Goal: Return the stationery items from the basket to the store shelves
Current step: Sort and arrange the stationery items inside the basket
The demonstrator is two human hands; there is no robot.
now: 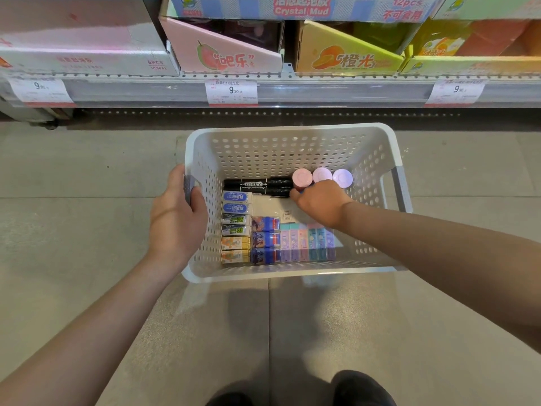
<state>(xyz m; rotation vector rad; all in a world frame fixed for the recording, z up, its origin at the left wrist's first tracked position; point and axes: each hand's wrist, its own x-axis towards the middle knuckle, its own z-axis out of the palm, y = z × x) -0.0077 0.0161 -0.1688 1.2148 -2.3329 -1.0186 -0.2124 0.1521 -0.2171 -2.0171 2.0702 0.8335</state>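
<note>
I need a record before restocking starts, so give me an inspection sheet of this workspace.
Surface: grey tiled floor; white perforated basket stands on it.
Job's things: in the basket, black markers, three round pastel containers, boxed erasers in a column, blue packs, pastel slim packs, a white flat packet.
Clutter: nothing seen.
Grippers: left hand grips the basket's left handle; right hand reaches inside at the pink container, grip hidden.
Cables: nothing seen.
Surroundings: shelf with price tags, Crystal Mud display boxes; dark shoes below.
</note>
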